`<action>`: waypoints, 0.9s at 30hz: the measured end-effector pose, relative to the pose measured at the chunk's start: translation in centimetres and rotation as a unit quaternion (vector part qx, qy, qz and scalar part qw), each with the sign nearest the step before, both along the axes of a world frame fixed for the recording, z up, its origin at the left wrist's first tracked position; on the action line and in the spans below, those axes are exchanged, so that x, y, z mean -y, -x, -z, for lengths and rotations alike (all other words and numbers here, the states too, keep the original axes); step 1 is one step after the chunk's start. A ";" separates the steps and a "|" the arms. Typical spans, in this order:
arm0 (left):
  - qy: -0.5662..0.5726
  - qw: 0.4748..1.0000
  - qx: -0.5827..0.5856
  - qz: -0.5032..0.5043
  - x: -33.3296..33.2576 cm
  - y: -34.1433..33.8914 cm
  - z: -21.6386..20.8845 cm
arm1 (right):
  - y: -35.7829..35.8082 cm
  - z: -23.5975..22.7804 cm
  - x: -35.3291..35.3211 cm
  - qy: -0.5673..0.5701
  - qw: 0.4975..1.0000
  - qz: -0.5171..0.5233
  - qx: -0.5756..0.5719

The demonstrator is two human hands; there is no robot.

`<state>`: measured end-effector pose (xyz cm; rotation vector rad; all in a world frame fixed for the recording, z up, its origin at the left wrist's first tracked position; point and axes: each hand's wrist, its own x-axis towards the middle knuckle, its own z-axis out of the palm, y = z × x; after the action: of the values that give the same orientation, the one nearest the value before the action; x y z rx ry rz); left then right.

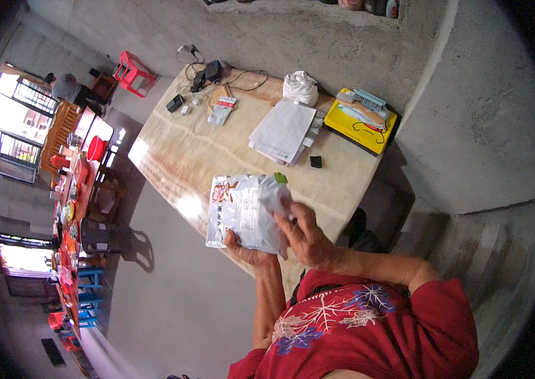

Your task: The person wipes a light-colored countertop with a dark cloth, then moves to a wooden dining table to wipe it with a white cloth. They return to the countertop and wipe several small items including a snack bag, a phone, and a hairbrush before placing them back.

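Note:
A silvery plastic packaging bag (242,211) with a cartoon figure, dark print and a pale label is held up over the table's near edge. My left hand (251,252) supports it from below, closed on its lower edge with the thumb on the front. At the bag's right end, my right hand (308,240) has its fingers bent against the bag's edge; the fingertips are partly blurred. A small green piece (280,178) shows at the bag's upper right corner; whether it is part of the bag I cannot tell. The bag's contents are hidden.
On the marble-patterned table (217,148) lie papers (283,129), a small black object (316,162), a yellow box (356,129) carrying a brush, a white bundle (300,87), a small packet (222,110) and cables. A red stool (133,74) and a seated person are farther off.

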<state>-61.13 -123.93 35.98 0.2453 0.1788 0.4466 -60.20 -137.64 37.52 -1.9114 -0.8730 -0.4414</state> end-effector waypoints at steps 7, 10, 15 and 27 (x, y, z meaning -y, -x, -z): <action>-0.037 0.998 -0.048 0.000 0.3 0.4 -1.4 | 2.1 -1.0 1.5 0.055 0.966 -0.243 0.073; -0.059 0.996 -0.025 0.061 0.5 1.3 -1.4 | 1.4 -0.4 0.9 0.073 0.979 -0.157 0.106; -0.069 0.993 -0.095 0.007 2.1 2.2 0.0 | -2.2 -1.0 0.6 0.153 0.976 -0.016 0.156; -0.015 0.994 -0.065 0.088 1.4 5.8 4.9 | -0.2 -2.1 1.0 0.173 0.951 -0.189 0.173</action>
<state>-66.95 -125.33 31.10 0.3177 0.2752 0.2592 -59.96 -138.67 39.63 -1.9406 -1.6057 -0.4143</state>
